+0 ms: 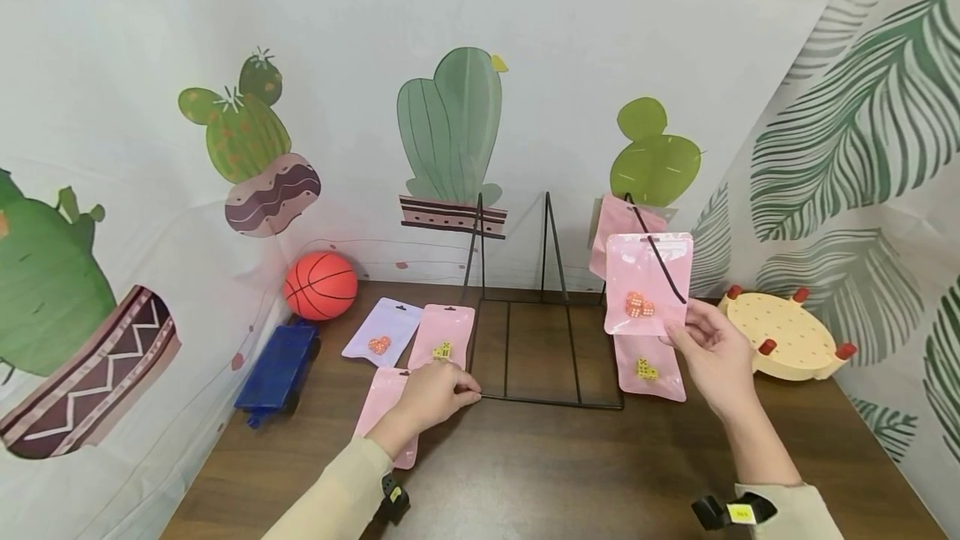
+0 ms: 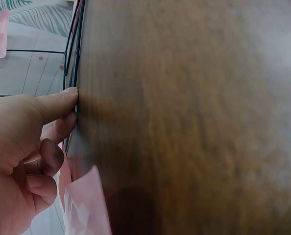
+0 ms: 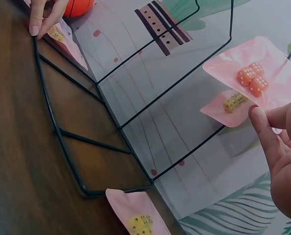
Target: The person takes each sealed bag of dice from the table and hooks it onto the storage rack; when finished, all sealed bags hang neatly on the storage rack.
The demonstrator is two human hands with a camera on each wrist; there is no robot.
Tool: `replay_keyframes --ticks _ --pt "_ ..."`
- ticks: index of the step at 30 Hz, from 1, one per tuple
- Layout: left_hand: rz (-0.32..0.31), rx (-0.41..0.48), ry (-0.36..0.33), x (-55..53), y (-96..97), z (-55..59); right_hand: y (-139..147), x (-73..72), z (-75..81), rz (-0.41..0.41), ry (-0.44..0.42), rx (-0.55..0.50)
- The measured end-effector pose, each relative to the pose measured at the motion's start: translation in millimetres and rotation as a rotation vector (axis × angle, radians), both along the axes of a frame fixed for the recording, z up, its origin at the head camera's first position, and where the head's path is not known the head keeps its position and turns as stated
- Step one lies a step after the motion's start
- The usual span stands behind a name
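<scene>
A black wire rack [image 1: 525, 399] stands on the table, its prongs sloping forward. My left hand [image 1: 438, 398] pinches the rack's front left corner between thumb and forefinger; the left wrist view shows the thumb [image 2: 62, 103] on the wire. On the right prong, a pink pouch [image 1: 626, 261] with orange dice is threaded by its top hole. My right hand [image 1: 716, 357] pinches that pouch's lower right corner. Behind it on the same prong hangs another pink pouch [image 1: 606, 227], which holds yellow dice in the right wrist view. A pink pouch [image 1: 667, 386] with yellow dice lies below.
Left of the rack lie a lilac pouch [image 1: 378, 319] with orange dice and two pink pouches, one [image 1: 444, 322] behind the other [image 1: 375, 398]. A small basketball [image 1: 321, 286] and a blue toy cart [image 1: 276, 367] sit farther left. At right is a yellow disc [image 1: 780, 327] with red-tipped legs.
</scene>
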State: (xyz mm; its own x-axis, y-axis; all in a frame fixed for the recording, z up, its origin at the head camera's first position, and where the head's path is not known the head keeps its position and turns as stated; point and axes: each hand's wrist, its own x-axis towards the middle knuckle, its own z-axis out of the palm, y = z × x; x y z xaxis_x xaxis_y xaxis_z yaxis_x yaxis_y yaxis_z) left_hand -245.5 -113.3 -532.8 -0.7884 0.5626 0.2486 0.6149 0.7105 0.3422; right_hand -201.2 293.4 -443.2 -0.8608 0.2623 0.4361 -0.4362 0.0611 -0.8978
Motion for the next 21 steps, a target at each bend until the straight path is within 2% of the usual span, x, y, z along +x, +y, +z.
replay_keyframes --ticks 6,12,17,21 --pt "-0.007 0.003 0.002 -0.4 0.1 -0.6 -0.8 -19.2 -1.5 -0.017 -0.013 -0.014" --pt "-0.006 0.000 0.004 0.0 -0.5 -0.3 2.5 -33.7 -9.7 -0.044 -0.068 0.055" --pt "-0.004 -0.003 0.002 -0.3 0.0 -0.1 7.0 -36.1 -12.7 -0.016 -0.099 0.030" --pt "0.001 -0.010 0.000 -0.2 0.3 0.1 11.6 -34.4 -17.1 -0.028 -0.123 0.063"
